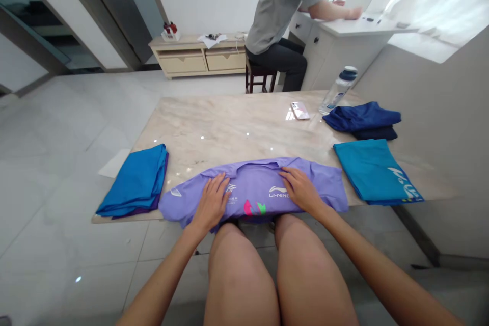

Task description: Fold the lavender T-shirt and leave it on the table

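The lilac shirt (255,188) lies at the table's (214,122) six o'clock, its lower edge partly hidden. The left hand (212,201) rests flat on it, grip extended, grasping nothing; the right (300,189) covers some lettering, and whether its grip pinches cloth I cannot tell. At two o'clock, blue cloth (359,116) mostly hides a darker piece (378,133).

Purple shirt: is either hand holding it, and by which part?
No grip shows: the left hand and right hand lie on the purple shirt, either side of its neckline.
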Available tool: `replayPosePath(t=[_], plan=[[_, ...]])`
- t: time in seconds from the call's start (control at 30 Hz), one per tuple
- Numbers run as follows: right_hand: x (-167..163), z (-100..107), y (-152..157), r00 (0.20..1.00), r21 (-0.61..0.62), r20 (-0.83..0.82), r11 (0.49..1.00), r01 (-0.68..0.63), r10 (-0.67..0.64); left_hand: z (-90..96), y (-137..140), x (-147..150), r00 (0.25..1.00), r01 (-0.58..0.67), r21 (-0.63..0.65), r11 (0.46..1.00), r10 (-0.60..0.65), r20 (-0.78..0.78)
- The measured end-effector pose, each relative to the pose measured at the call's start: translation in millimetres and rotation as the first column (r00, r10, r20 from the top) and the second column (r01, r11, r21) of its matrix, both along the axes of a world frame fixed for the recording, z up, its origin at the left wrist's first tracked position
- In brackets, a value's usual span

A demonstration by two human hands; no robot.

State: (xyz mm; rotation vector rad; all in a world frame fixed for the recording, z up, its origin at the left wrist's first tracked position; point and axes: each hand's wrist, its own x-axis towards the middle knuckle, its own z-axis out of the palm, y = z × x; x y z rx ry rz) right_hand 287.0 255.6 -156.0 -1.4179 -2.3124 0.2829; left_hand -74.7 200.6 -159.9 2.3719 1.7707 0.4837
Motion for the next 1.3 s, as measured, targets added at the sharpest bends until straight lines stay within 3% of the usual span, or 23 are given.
replayPosePath(t=[0.2,0.37,0.5,0.7,0.93,1.17,1.3], plan=[[-25.7,-13.8,26.5,0.992,-0.113,0.018,0.986,0.123,-0.121,4.5,30.5,-1.9,0.972,-0.230,0.030,0.973,0.231,-0.053],[-55.4,-17.1,27.1,0.963,-0.075,0.118,0.965,0.253,-0.243,10.4,18.6,10.2,0.990,-0.128,0.126,0.984,0.134,-0.040],[-58.3,-18.7,23.8,0.962,-0.038,0.139,0.969,0.243,-0.236,2.8,16.9,12.4,0.999,-0.021,0.034,0.999,0.022,-0.044],[-54.1,-11.8,52.1,0.963,-0.049,0.172,0.974,0.220,-0.209,0.0,67.8,4.6,0.994,-0.082,-0.013,0.997,0.081,-0.068],[-54.3,-16.4,128.2,0.953,-0.049,0.246,0.980,0.192,-0.175,4.4,152.2,0.9,0.979,-0.196,-0.056,0.979,0.192,-0.069],[-48.0,-32.5,247.0,0.975,-0.055,0.218,0.997,0.054,-0.041,-0.1,228.9,-12.4,0.965,-0.255,-0.072,0.964,0.250,-0.079],[-48.8,-38.1,308.0,0.982,-0.063,0.190,0.998,-0.003,0.015,-3.4,271.1,-24.4,0.960,-0.278,-0.002,0.960,0.278,-0.003]])
